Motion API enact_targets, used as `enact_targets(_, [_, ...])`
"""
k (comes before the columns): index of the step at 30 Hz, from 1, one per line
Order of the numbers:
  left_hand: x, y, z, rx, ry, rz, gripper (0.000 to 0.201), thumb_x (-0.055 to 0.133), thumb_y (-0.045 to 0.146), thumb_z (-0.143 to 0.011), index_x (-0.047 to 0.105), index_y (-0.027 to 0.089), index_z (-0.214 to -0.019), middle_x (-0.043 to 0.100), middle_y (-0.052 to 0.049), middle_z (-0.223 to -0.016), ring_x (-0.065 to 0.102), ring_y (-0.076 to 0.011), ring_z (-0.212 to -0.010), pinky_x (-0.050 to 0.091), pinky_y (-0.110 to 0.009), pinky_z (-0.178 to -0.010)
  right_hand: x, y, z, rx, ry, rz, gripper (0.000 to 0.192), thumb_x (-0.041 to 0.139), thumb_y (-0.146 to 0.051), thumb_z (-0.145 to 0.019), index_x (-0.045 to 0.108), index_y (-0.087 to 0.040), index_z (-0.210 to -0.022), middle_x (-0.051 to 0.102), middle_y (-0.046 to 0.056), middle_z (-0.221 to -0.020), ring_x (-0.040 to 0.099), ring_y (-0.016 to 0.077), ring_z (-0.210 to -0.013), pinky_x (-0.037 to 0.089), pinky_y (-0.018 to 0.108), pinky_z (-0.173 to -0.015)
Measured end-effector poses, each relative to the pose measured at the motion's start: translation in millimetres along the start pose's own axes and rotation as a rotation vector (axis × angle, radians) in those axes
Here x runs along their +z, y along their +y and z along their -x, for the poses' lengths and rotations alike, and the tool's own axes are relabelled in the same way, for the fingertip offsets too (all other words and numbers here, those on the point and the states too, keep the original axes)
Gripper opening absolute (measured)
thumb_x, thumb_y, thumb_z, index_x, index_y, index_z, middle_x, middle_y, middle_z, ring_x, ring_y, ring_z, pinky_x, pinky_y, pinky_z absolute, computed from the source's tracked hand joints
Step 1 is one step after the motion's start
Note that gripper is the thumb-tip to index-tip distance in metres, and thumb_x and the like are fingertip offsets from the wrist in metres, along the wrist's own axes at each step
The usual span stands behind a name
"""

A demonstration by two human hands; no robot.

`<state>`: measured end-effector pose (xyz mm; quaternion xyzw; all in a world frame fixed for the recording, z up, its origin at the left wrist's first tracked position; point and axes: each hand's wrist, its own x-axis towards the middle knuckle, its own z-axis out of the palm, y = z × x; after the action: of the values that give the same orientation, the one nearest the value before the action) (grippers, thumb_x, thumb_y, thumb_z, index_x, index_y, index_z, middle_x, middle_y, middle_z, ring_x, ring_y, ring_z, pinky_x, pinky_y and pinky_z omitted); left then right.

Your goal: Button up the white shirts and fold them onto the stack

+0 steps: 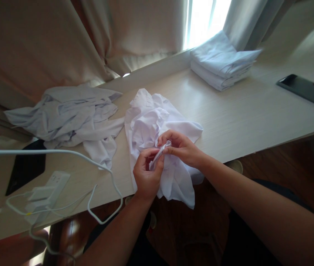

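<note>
Your left hand (147, 176) and right hand (183, 147) pinched the white garment (151, 125) between closed fingertips (half overhanging the desk (242, 118)); loosening them could have let it slide off.

left hand (147, 173) and right hand (181, 147) close together, fingers pinched

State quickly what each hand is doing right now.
Left hand: fingers closed, pinching the white garment.
Right hand: fingers closed on the same fold of the white garment.
</note>
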<state>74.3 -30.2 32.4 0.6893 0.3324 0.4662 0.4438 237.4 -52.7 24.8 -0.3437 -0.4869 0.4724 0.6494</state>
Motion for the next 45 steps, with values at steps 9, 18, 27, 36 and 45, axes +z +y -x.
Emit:
enact_targets(9, [-2.7,1,1,0.016,-0.016,0.009,0.020,0.070,0.024,-0.084,0.066,0.021,-0.103,0.066,-0.006,-0.102,0.065,-0.0205,-0.097,0.055,-0.036,-0.088,4,2,-1,0.014,0.015,-0.043,0.025,0.077,-0.037,-0.081,0.059,-0.022,-0.091,0.061,0.002,-0.096,0.057,0.0170,-0.092,0.046,0.033,-0.088])
enact_targets(18, [-5.8,2,2,0.019,-0.036,0.013,0.019,0.069,0.023,-0.085,0.066,0.021,-0.104,0.065,-0.006,-0.103,0.065,-0.0204,-0.097,0.054,-0.037,-0.088,8,3,0,0.041,0.023,-0.089,0.024,0.078,-0.034,-0.080,0.059,-0.022,-0.089,0.060,0.002,-0.097,0.057,0.0166,-0.093,0.046,0.034,-0.090])
enact_targets(27, [-6.0,0,3,0.025,-0.026,0.045,0.017,0.069,0.024,-0.085,0.066,0.022,-0.102,0.065,-0.007,-0.103,0.065,-0.0214,-0.100,0.055,-0.040,-0.092,10,4,0,0.056,0.013,-0.142,0.022,0.077,-0.032,-0.081,0.059,-0.023,-0.088,0.058,0.002,-0.096,0.056,0.0163,-0.091,0.046,0.033,-0.087])
enact_targets(36, [-7.2,0,4,0.020,-0.035,0.051,0.017,0.070,0.024,-0.084,0.067,0.022,-0.100,0.065,-0.007,-0.102,0.065,-0.0213,-0.099,0.055,-0.040,-0.090,12,4,0,0.074,0.024,-0.157,0.024,0.078,-0.034,-0.079,0.058,-0.023,-0.087,0.057,0.001,-0.094,0.055,0.0160,-0.089,0.047,0.032,-0.085])
enact_targets(45, [-6.4,-2,4,0.009,-0.033,0.074,0.015,0.070,0.025,-0.084,0.067,0.021,-0.099,0.065,-0.008,-0.103,0.065,-0.0213,-0.099,0.055,-0.040,-0.091,13,6,1,0.083,0.021,-0.186,0.023,0.077,-0.034,-0.080,0.058,-0.023,-0.087,0.056,0.001,-0.093,0.055,0.0160,-0.088,0.047,0.033,-0.084])
